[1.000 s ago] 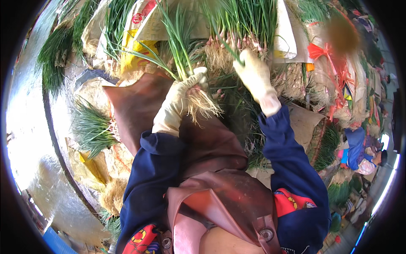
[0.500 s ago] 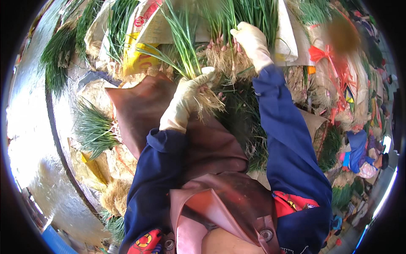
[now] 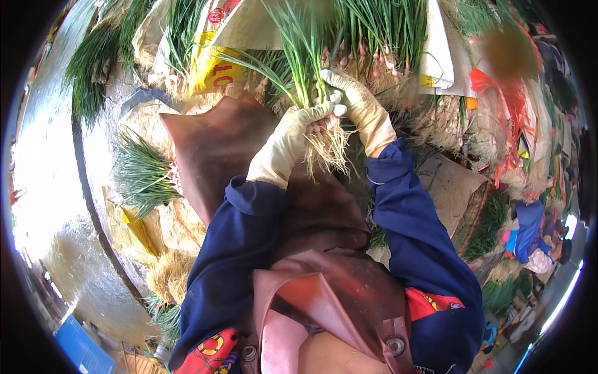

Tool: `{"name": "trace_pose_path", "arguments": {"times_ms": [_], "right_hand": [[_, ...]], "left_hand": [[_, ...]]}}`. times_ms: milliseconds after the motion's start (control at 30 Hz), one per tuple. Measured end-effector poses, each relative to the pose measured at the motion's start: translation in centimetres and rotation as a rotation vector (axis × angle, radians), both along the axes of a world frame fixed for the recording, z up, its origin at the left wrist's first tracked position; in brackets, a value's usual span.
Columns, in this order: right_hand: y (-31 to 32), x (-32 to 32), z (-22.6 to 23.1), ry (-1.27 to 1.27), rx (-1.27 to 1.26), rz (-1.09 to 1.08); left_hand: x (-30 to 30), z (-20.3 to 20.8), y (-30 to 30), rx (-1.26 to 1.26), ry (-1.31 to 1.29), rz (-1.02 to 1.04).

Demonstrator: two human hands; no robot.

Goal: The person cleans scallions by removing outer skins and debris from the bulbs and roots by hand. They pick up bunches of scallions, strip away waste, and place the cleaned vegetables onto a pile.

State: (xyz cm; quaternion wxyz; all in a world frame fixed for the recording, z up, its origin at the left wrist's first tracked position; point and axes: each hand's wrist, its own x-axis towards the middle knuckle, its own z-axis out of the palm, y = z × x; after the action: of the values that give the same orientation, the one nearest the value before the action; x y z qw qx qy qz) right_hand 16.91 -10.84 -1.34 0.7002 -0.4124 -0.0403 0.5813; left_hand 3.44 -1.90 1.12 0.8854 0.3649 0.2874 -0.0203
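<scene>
My left hand (image 3: 288, 138), in a cream glove, is closed round a small bunch of spring onions (image 3: 300, 75). Their green leaves point up and away, while pinkish bulbs and pale stringy roots hang below the fingers. Pressed against the same bunch from the right is my gloved right hand (image 3: 362, 112), its fingers closed on the stalks beside the left fingertips. Just beyond both hands lies a thick row of loose spring onions (image 3: 381, 31), bulbs toward me. A brown apron (image 3: 218, 146) spreads beneath my left forearm.
A white and yellow sack (image 3: 208, 59) lies at the far left of the row. Tied spring onion bundles (image 3: 146, 171) rest at left, near a wet grey floor (image 3: 53, 187). Red plastic ties (image 3: 501, 106) and more bundles stand at right, with a blue crate (image 3: 84, 346) at lower left.
My right hand has come back from the loose row to meet the left at the bunch. My left hand has shifted right and slightly away, still gripping the spring onions.
</scene>
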Motion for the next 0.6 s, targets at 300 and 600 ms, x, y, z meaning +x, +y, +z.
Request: {"name": "trace_pose_path", "arguments": {"times_ms": [300,600], "right_hand": [[-5.2,-3.8,-1.2,-1.695,-0.792,-0.210],[-4.4,0.3,1.6,-1.423,-1.203,0.458]], "left_hand": [[-3.5,0.4,-0.4,-0.083,0.168,-0.083],[-2.0,1.5,0.8,-0.028,0.093,0.119]]}}
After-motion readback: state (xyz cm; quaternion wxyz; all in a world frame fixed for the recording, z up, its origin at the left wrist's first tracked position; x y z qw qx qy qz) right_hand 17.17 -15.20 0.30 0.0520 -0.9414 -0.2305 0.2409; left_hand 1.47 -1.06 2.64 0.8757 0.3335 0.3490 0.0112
